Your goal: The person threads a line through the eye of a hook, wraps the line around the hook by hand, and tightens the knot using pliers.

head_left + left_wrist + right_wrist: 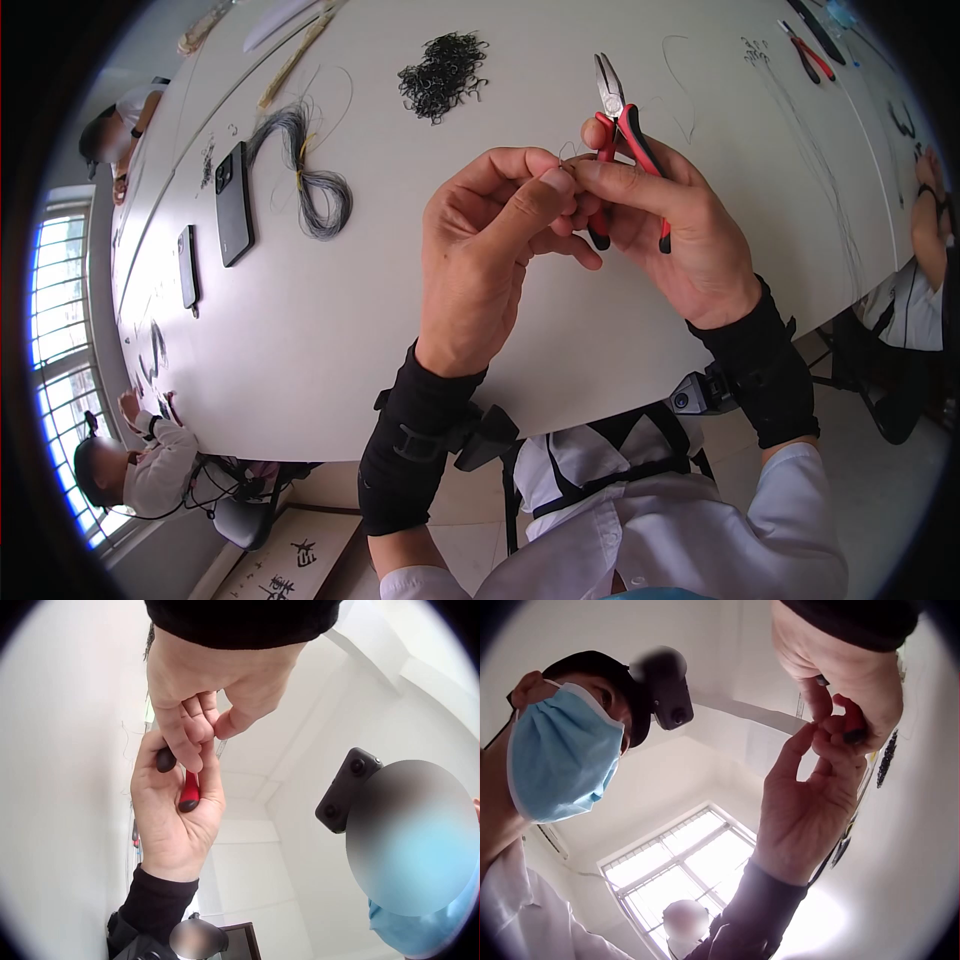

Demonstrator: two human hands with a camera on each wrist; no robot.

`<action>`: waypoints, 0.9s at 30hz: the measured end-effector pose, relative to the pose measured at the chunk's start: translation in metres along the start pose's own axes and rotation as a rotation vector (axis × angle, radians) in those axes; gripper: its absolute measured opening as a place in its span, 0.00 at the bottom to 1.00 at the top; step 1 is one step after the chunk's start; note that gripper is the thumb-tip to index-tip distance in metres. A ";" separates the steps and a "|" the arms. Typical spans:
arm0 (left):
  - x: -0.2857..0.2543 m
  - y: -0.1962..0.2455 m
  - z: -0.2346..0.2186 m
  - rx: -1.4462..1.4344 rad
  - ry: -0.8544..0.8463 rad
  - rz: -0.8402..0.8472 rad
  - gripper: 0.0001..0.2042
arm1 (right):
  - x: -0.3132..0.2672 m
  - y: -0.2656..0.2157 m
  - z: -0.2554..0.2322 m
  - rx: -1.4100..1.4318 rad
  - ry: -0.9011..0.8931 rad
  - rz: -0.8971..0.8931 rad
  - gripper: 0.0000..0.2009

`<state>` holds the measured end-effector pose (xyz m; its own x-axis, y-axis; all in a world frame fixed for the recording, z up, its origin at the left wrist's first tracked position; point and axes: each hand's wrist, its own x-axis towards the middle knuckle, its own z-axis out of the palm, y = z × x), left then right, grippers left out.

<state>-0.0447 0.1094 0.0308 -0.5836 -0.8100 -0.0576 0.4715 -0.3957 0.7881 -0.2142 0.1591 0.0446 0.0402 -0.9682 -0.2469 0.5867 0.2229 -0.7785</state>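
Note:
My left hand (pixel 480 220) pinches a thin line (pixel 567 150) between thumb and index finger, where a tiny dark piece just shows at the fingertips. Close against it, my right hand (pixel 700 225) meets those fingertips with its thumb. The right hand also holds pliers (pixel 612 98) with red and black handles, their metal jaws pointing away from me. In the left wrist view, a red handle (pixel 190 791) crosses the right palm. The right wrist view shows the left hand (pixel 806 802) with its fingertips together; the line is too fine to make out there.
Beyond the hands lies a pile of small black hook-shaped pieces (pixel 443 75). A tied bundle of grey line (pixel 318 190) and two phones, one a larger phone (pixel 235 205), lie to the left. Another pair of pliers (pixel 806 52) is at far right. Other people sit around the table.

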 end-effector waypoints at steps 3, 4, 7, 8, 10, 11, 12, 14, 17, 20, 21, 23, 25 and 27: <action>0.000 0.000 0.000 -0.012 0.005 -0.004 0.06 | 0.000 0.000 -0.001 -0.003 0.000 -0.003 0.09; 0.000 0.000 0.000 -0.010 0.004 0.000 0.06 | 0.000 0.000 0.000 -0.002 0.000 -0.005 0.09; 0.000 0.000 0.000 -0.003 0.004 0.005 0.06 | 0.000 0.000 0.002 -0.005 0.002 -0.006 0.08; 0.000 0.000 0.001 -0.001 0.004 0.004 0.06 | 0.000 -0.001 0.002 -0.006 0.003 -0.005 0.08; 0.000 0.000 0.000 -0.005 0.000 0.002 0.06 | 0.000 0.000 0.001 -0.028 0.003 -0.020 0.08; 0.000 0.000 0.000 -0.011 -0.004 0.002 0.06 | 0.000 0.001 0.001 -0.039 0.004 -0.028 0.08; 0.000 0.000 0.000 -0.017 -0.008 0.002 0.06 | 0.000 0.001 0.002 -0.042 0.012 -0.035 0.08; 0.001 -0.001 0.000 -0.031 0.007 -0.001 0.06 | 0.000 0.001 0.003 -0.047 0.030 -0.050 0.08; 0.001 0.000 0.000 -0.030 0.010 -0.006 0.06 | 0.000 0.002 0.003 -0.051 0.048 -0.058 0.08; 0.000 0.000 0.001 -0.017 0.007 -0.004 0.06 | 0.000 0.002 0.002 -0.079 0.038 -0.052 0.08; 0.000 0.001 0.001 -0.012 0.007 -0.002 0.06 | 0.000 0.002 0.002 -0.074 0.040 -0.051 0.08; 0.001 0.000 0.000 -0.015 0.012 -0.006 0.06 | 0.000 0.002 0.003 -0.063 0.044 -0.050 0.08; 0.001 0.000 -0.001 -0.026 0.014 -0.008 0.06 | 0.000 0.002 0.003 -0.059 0.039 -0.042 0.08; 0.002 0.000 -0.001 -0.047 0.013 -0.009 0.06 | 0.000 0.001 0.003 -0.058 0.036 -0.039 0.08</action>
<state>-0.0450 0.1076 0.0302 -0.5797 -0.8116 -0.0731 0.4966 -0.4230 0.7579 -0.2107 0.1590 0.0453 -0.0110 -0.9718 -0.2357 0.5393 0.1927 -0.8198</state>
